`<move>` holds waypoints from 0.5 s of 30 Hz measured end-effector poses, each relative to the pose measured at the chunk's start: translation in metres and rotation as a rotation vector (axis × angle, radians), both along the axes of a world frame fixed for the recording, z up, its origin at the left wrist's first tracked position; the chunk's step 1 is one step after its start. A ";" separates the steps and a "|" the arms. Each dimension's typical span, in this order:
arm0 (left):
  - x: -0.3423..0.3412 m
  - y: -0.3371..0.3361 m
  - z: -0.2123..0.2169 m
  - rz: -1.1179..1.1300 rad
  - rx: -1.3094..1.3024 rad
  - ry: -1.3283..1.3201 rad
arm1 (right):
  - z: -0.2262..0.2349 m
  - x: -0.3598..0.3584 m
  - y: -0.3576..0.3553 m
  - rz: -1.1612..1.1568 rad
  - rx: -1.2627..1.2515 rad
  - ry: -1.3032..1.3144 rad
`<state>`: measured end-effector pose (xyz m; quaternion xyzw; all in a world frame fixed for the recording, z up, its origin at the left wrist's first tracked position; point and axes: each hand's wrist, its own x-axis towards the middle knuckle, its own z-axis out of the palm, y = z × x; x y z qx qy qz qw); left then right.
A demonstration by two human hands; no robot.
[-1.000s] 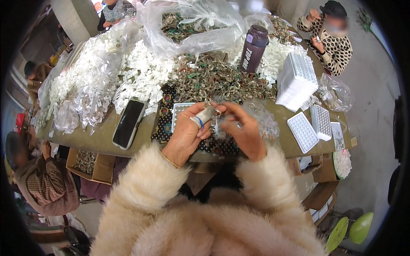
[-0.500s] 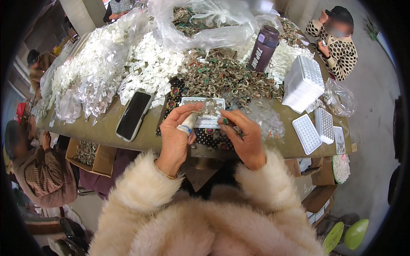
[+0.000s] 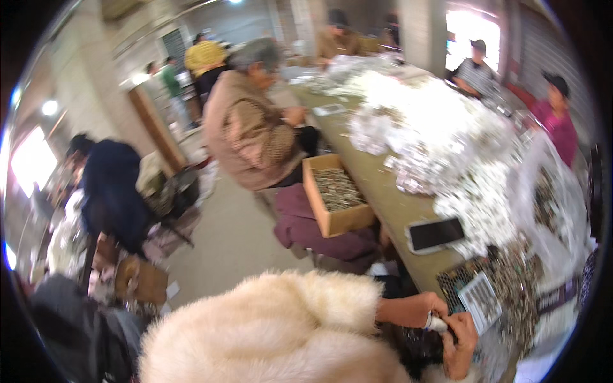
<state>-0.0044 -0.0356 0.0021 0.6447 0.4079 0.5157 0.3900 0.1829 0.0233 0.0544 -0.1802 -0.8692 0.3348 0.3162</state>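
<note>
At the lower right, my left hand point(image 3: 426, 309) and my right hand point(image 3: 460, 345) meet over the table's near edge. White wrapping covers a finger of my left hand. The fingers of both hands are pressed together; whatever is between them is hidden and blurred. Just beyond them lies a white tray point(image 3: 486, 290) with rows of small round greyish pieces. It rests on a dark patterned cloth point(image 3: 451, 286). Against the tray's far side spreads a heap of small metal parts point(image 3: 520, 300).
A dark-screened phone point(image 3: 437, 235) lies on the green tabletop point(image 3: 389, 198), beside a heap of white plastic pieces point(image 3: 476, 204). A clear plastic bag point(image 3: 571, 223) stands at right. An open cardboard box point(image 3: 341, 223) of metal parts sits by the table edge, near a seated person point(image 3: 249, 127).
My view has swung left, bringing the room and more people in. The tray and my hands now appear at the lower right. My hands are closer together.
</note>
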 end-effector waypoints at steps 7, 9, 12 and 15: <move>-0.049 -0.080 -0.004 0.202 -0.332 -0.257 | 0.016 -0.073 -0.013 0.489 0.018 -0.061; -0.058 -0.100 -0.002 0.193 -0.415 -0.359 | 0.018 -0.087 -0.022 0.540 -0.149 -0.079; -0.062 -0.115 0.000 0.184 -0.382 -0.460 | 0.022 -0.097 -0.031 0.562 -0.199 -0.099; -0.064 -0.118 0.001 0.133 -0.369 -0.513 | 0.024 -0.097 -0.036 0.528 -0.144 -0.145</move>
